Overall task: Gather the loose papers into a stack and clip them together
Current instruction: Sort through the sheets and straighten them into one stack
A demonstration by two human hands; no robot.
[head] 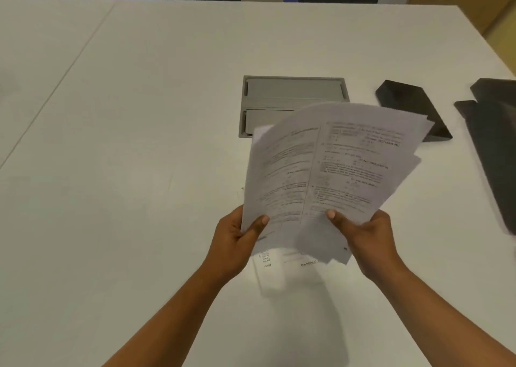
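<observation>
A loose bundle of printed white papers (329,171) is held up above the white table (139,143), fanned out and uneven at the edges. My left hand (237,241) grips the bundle's lower left corner, thumb on top. My right hand (365,238) grips the lower right corner, thumb on the front sheet. One more printed sheet (282,269) hangs or lies below the bundle, blurred, between my wrists. No clip is visible.
A grey recessed cable box (293,93) sits in the table behind the papers. A black wedge-shaped object (405,101) lies to the right, with more dark flat pieces (491,149) at the right edge. Dark chairs stand beyond the far table edge.
</observation>
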